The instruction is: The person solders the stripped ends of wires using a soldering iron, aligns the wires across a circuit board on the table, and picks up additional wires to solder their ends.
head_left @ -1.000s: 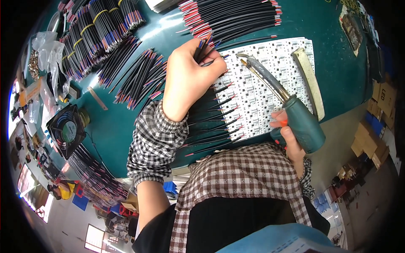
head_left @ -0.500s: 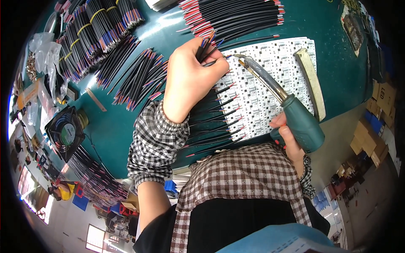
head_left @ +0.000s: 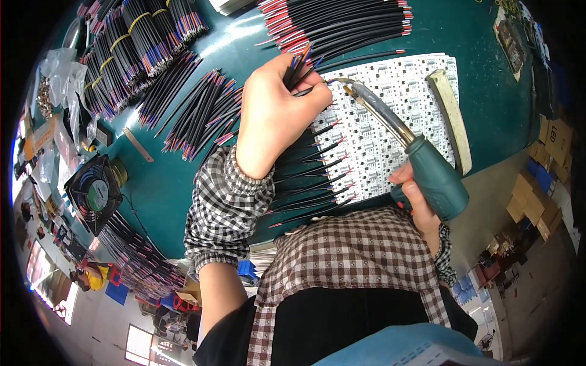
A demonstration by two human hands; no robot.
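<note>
Several short black cables [head_left: 295,72] with coloured wire ends are pinched in my left hand [head_left: 274,113], above the left edge of a white circuit board panel [head_left: 390,122]. One cable's bared end reaches the panel's edge by my fingertips. My right hand [head_left: 418,195] is closed round the green handle of a soldering iron [head_left: 436,177]. Its tip points up and left, close to that cable end; whether it touches cannot be made out. More black cables [head_left: 317,165] lie in a row along the panel's left edge. A pale, curved strip [head_left: 450,119] rests on the panel's right side.
Loose cables [head_left: 204,113] lie left of my left hand, with banded cable bundles [head_left: 137,43] behind them. Another row of cables [head_left: 348,27] is at the far side. A small black fan [head_left: 94,194] stands at the left table edge. Cardboard boxes [head_left: 534,198] are off to the right.
Both hands stay nearly still. The soldering iron has shifted very slightly; the cables and panel look unchanged.
</note>
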